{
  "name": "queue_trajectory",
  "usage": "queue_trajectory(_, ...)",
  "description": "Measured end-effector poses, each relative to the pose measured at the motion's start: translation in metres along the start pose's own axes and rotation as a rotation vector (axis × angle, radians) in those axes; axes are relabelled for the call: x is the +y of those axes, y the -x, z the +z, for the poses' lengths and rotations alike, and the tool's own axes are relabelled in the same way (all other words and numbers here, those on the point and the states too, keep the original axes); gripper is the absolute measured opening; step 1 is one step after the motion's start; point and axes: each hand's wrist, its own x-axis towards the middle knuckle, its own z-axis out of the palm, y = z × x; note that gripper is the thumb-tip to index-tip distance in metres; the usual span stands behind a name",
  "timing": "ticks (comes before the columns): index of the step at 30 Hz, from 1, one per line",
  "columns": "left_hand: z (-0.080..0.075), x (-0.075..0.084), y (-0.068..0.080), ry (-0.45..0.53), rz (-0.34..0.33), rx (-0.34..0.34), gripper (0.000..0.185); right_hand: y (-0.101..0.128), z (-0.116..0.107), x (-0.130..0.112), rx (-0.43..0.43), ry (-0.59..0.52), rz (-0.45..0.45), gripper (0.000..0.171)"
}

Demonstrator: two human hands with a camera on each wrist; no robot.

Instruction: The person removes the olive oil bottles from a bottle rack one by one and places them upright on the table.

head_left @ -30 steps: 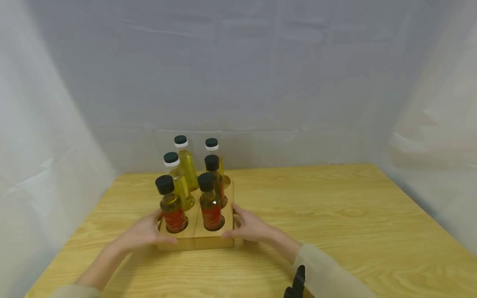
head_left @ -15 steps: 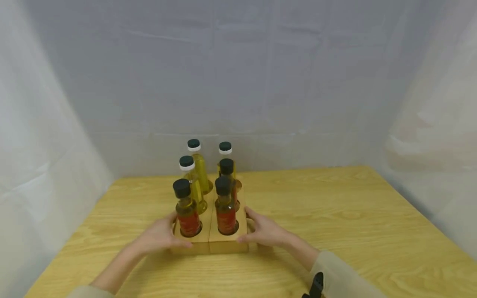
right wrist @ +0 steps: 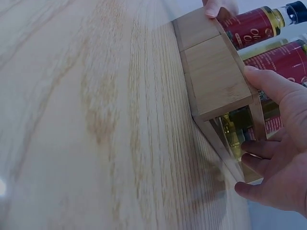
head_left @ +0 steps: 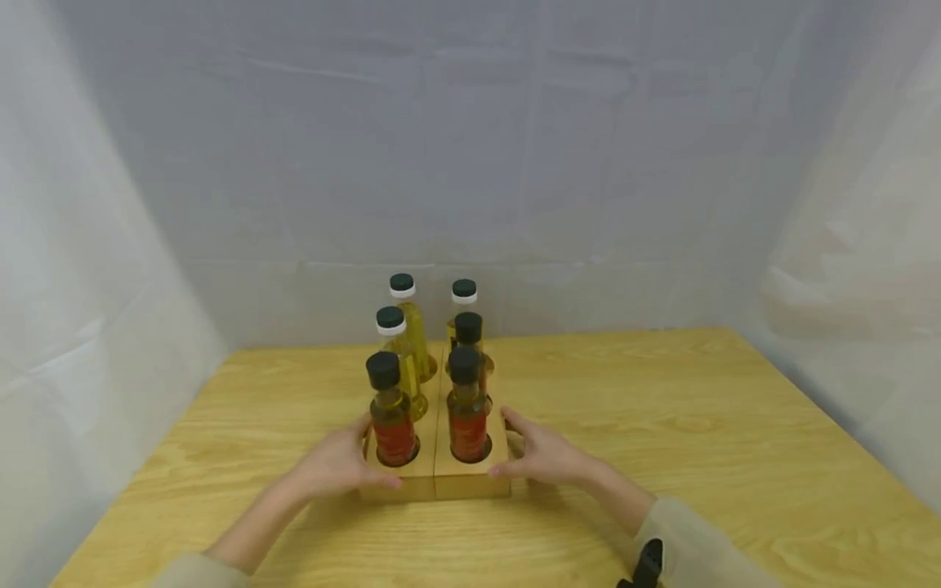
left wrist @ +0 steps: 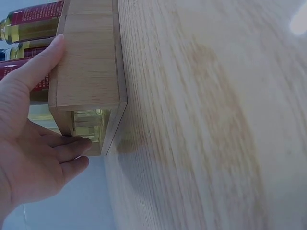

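Two wooden bottle racks stand side by side on the table, the left rack (head_left: 412, 488) meeting the right rack (head_left: 474, 488) along a seam. My left hand (head_left: 334, 464) grips the left rack's near outer corner, thumb at the front face and fingers along the open side. At the opposite corner, my right hand (head_left: 546, 456) holds the right rack the same way. Red-labelled oil bottles with black caps, such as the front left bottle (head_left: 394, 437) and front right bottle (head_left: 468, 433), sit upright in round holes. Behind are taller yellow oil bottles (head_left: 416, 335) with dark green caps.
The wood-grained table (head_left: 662, 425) extends far to the right of the racks and some way to the left. A pale sheet (head_left: 470, 163) hangs behind the table and along both sides. A black strap piece (head_left: 648, 562) shows at the right sleeve.
Both racks, with their bottles, have slid to the right across the table together with both hands. The grip of each hand looks the same, and the bottles stay upright in their holes.
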Motion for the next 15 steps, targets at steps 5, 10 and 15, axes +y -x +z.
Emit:
queue_trajectory(5,0.0014,0.0003,0.0006,0.022,-0.004,-0.014,0.115,-0.0004,-0.0005,0.0020,-0.010,-0.009,0.003,0.101)
queue_trajectory(10,0.0000,-0.0021,0.0008,0.061,-0.004,-0.050,0.115,-0.0016,-0.0039,0.0030,-0.012,0.014,-0.004,0.101)
queue_trajectory(15,-0.0041,-0.0037,0.0030,0.212,-0.041,-0.074,0.113,-0.0005,-0.0087,0.0036,0.005,-0.037,-0.003,0.099)
